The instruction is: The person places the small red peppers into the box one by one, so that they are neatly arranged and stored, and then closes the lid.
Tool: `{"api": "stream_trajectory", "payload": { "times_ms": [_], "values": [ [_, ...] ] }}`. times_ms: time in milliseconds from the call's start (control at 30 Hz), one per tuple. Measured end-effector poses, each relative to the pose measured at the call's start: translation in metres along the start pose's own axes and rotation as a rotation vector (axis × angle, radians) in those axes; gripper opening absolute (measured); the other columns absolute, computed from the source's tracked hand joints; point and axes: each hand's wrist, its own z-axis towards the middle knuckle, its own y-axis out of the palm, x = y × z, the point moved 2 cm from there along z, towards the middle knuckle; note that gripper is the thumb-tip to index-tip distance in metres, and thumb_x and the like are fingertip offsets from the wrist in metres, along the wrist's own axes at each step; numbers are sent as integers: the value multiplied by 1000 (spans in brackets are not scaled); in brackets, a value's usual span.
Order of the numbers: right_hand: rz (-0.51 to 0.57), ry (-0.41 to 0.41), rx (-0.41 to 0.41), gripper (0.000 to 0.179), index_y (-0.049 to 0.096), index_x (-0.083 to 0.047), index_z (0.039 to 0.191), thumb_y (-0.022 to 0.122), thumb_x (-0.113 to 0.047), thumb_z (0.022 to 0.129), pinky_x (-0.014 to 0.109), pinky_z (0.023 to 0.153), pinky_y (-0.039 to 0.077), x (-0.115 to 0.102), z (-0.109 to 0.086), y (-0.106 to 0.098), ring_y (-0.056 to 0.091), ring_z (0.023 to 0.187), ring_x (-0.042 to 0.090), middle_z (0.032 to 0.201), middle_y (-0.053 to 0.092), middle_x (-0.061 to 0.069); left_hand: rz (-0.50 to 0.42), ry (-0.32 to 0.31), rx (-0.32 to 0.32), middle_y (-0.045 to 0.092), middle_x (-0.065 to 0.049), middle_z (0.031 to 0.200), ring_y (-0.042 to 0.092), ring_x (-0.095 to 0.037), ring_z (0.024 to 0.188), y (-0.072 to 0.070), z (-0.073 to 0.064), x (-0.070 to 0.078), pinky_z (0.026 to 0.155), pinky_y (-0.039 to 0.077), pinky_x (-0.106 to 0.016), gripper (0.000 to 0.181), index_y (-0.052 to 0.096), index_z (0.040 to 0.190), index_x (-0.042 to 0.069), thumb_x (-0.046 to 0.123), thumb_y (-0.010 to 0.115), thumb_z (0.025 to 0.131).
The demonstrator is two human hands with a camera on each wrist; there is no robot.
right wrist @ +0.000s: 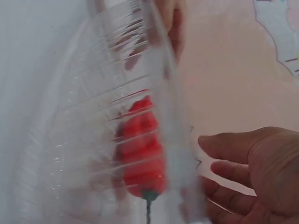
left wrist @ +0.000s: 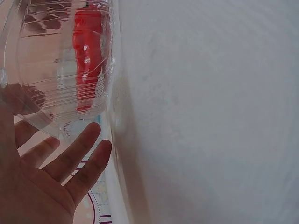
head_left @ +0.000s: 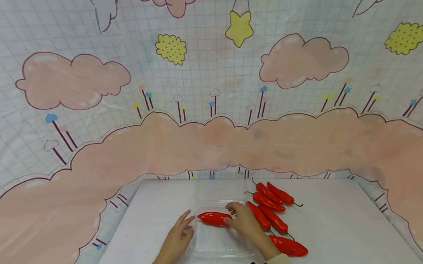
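A clear plastic clamshell box [head_left: 219, 242] lies on the white table, its see-through lid [head_left: 218, 192] folded back to the far side. Inside lies one red chili pepper [head_left: 213, 219], roughly crosswise; its green stem end shows through the wall in the right wrist view. My left hand [head_left: 176, 237] is at the box's left edge, fingers spread and holding nothing; the left wrist view shows those fingers beside the clear wall. My right hand [head_left: 247, 224] is over the box's right side, fingers loosely bent and thumb right by the pepper's stem end, with no grip showing in the right wrist view.
Several red chili peppers [head_left: 270, 202] lie on the table [head_left: 341, 228] right of the box. The nearest one [head_left: 289, 246] is beside my right forearm. Behind the table's far edge hangs a patterned cloth [head_left: 212, 143] with pink clouds.
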Motion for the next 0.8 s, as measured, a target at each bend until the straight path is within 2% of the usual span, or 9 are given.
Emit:
{"api": "stream_trajectory", "payload": {
  "times_ms": [100, 233, 500, 633, 800],
  "values": [
    [82, -7, -21, 42, 65, -6, 121, 77, -21, 84, 43, 85, 58, -4, -3, -7, 65, 98, 25, 115, 69, 13, -4, 5, 5, 44, -9, 153, 70, -20, 98, 0, 0, 1, 76, 56, -23, 43, 58, 135, 10, 11, 64, 92],
    [141, 3, -42, 42, 65, -8, 122, 76, -25, 85, 43, 87, 58, -8, -7, -14, 66, 100, 23, 117, 69, 12, -5, 9, 6, 44, -8, 153, 70, -18, 97, 0, 0, 2, 77, 57, -24, 43, 59, 135, 10, 11, 64, 92],
    [177, -12, -49, 38, 65, -16, 119, 75, -31, 86, 41, 89, 57, -18, -18, -27, 65, 102, 21, 115, 69, 7, -2, 12, -10, 44, -7, 153, 69, -18, 98, -1, 0, 1, 77, 56, -23, 43, 59, 135, 10, 13, 64, 92],
    [167, -45, -21, 36, 65, -18, 119, 74, -32, 87, 36, 88, 57, -21, -22, -33, 65, 102, 20, 113, 69, 0, -2, 19, -7, 44, -8, 153, 69, -17, 98, -1, 1, 1, 77, 56, -23, 43, 59, 135, 10, 13, 64, 92],
    [156, -60, 11, 33, 65, -19, 118, 74, -30, 87, 34, 86, 57, -26, -28, -41, 65, 101, 19, 112, 70, -1, 3, 19, -12, 44, -9, 153, 70, -17, 95, -1, 1, 0, 77, 56, -23, 44, 58, 135, 9, 13, 64, 92]
  ]
}}
